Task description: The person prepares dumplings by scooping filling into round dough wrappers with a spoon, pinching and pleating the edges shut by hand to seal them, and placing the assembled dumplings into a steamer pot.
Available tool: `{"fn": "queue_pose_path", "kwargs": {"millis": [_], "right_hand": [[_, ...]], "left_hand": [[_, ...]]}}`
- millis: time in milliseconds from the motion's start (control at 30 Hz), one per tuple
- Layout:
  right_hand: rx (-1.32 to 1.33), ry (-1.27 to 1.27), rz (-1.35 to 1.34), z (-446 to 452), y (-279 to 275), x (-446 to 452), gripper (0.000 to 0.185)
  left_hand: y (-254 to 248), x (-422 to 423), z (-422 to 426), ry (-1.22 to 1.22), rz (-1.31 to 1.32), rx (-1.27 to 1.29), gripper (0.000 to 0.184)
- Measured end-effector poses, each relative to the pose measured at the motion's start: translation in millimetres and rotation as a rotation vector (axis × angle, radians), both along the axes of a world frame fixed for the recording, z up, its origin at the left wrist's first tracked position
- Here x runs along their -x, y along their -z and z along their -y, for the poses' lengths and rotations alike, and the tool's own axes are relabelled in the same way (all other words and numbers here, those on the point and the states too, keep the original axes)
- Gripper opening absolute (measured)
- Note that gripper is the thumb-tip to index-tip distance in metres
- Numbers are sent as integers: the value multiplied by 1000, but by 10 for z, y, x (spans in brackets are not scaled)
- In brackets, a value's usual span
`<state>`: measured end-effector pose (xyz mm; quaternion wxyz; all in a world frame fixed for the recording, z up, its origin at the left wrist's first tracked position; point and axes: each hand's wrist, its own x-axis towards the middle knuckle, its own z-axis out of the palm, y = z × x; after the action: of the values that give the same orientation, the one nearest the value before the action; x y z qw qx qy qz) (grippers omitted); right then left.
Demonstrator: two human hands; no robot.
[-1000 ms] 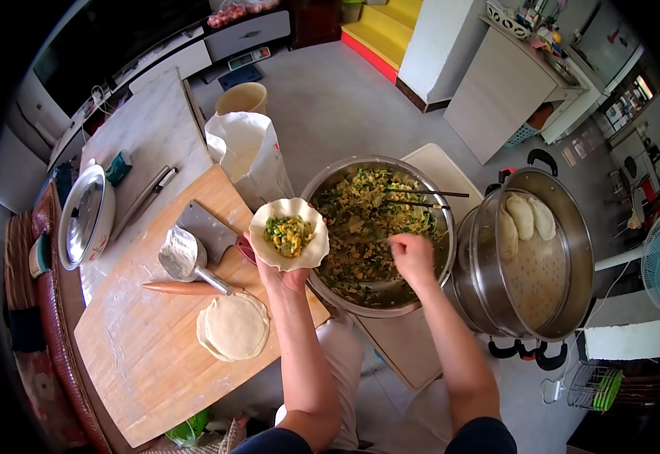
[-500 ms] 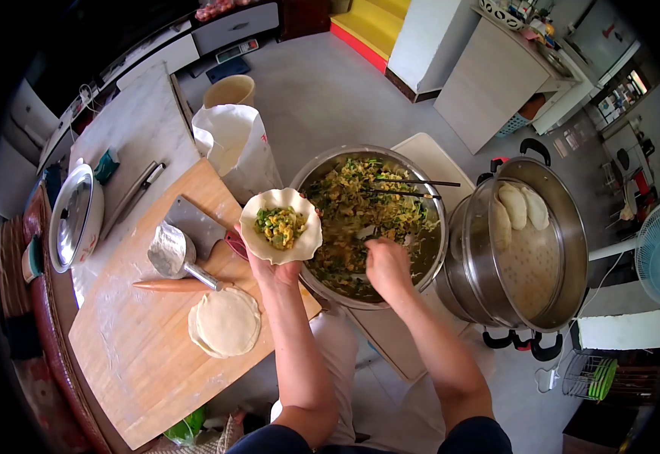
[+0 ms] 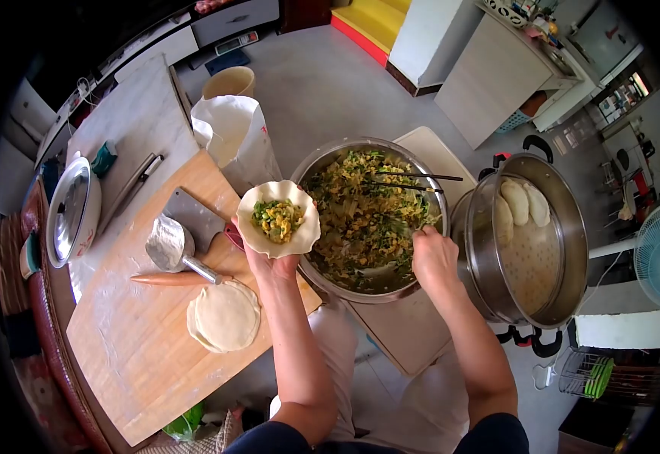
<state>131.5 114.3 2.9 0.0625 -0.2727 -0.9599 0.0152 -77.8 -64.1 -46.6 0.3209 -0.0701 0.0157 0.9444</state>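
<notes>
My left hand (image 3: 271, 265) is curled beneath a dough wrapper (image 3: 248, 208), cupping it; a mound of yellow and green filling (image 3: 277, 221) lies in its middle. Over the right side of a large steel bowl (image 3: 321, 281), my right hand (image 3: 434, 256) is closed around what looks like a spoon, mostly hidden by the fingers and filling. Chopped greens and egg-like bits fill the bowl. A pair of dark chopsticks (image 3: 420, 176) rests across its far right rim. Left of my left forearm, a stack of round wrappers (image 3: 224, 318) lies on the wooden board (image 3: 141, 371).
On the board are a flour scoop (image 3: 169, 244), a rolling pin (image 3: 165, 279) and a cleaver (image 3: 194, 216). Behind it stands a white flour bag (image 3: 243, 144). At right, a steamer pot (image 3: 489, 257) holds several folded dumplings (image 3: 525, 204). A lidded basin (image 3: 72, 212) sits far left.
My right hand has moved right and slightly toward me, from the middle of the filling to the bowl's right side. My left hand still holds the filled wrapper, nearly in place.
</notes>
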Motion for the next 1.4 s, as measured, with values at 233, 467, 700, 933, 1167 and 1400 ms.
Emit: {"fn": "queue_pose_path", "kwargs": {"millis": [233, 467, 700, 933, 1167, 1400], "right_hand": [[514, -24, 79, 117, 249, 179, 13], [577, 8, -288, 14, 221, 459, 16], [723, -20, 97, -9, 389, 211, 17], [611, 80, -340, 78, 222, 437, 15], [366, 184, -281, -74, 432, 418, 17], [717, 107, -462, -11, 854, 727, 19]], "left_hand": [[21, 14, 4, -1, 50, -22, 55], [-126, -8, 11, -22, 57, 94, 54], [-66, -12, -46, 2, 45, 63, 55], [53, 2, -22, 25, 91, -56, 56], [-9, -44, -111, 44, 30, 26, 58], [-64, -41, -42, 42, 37, -31, 55]]}}
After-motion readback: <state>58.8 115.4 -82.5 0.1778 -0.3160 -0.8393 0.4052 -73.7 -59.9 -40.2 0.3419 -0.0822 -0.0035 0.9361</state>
